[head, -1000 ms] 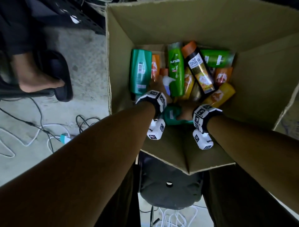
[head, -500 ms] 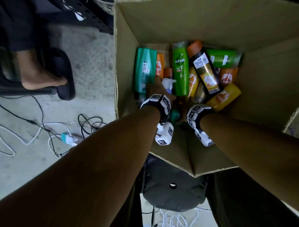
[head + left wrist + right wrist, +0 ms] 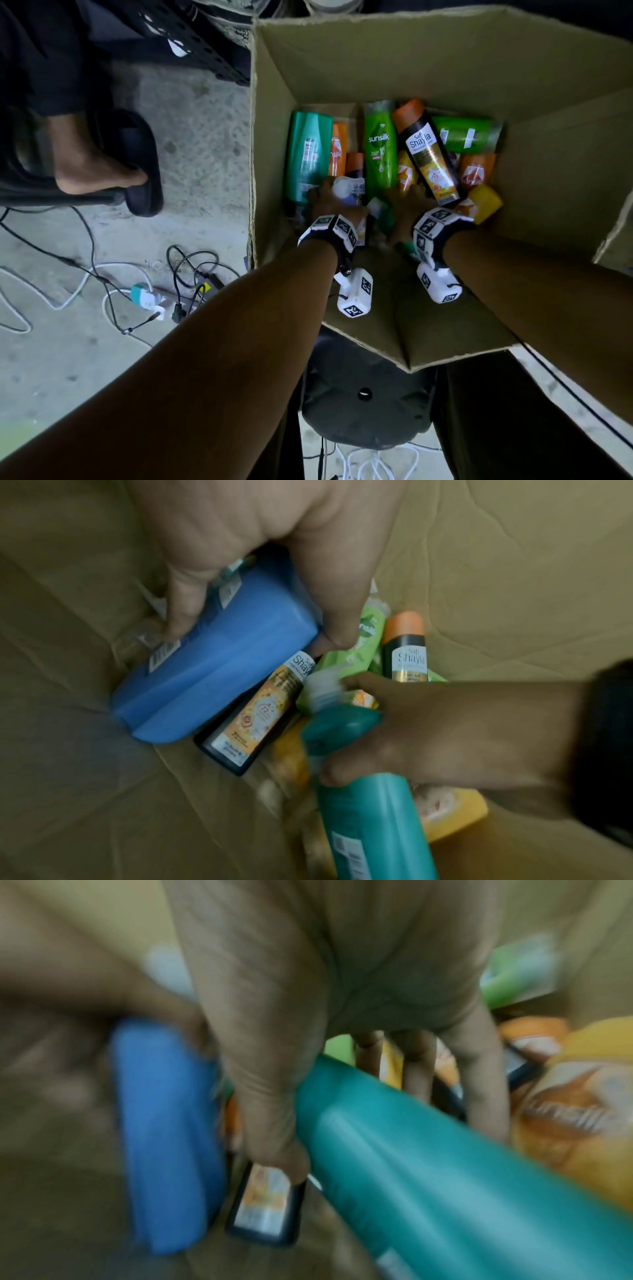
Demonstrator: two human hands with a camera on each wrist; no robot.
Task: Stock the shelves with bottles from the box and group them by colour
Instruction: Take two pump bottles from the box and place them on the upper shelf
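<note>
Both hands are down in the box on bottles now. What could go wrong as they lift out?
1. The left hand grips the blue bottle, which partly overlies a black Shayla bottle; lifting may drag or shift it.
2. The right hand grips the teal bottle near one end only, so the long body could swing into the box wall.

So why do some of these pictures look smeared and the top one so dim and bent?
Right wrist view: heavy motion blur; the teal bottle and right hand are smeared. Left wrist view: sharper; the blue bottle and a Shayla label read clearly, though the teal cap is blurred. Head view: dim, forearms nearly silhouetted, and the wide lens bows the cardboard box edges.
</note>
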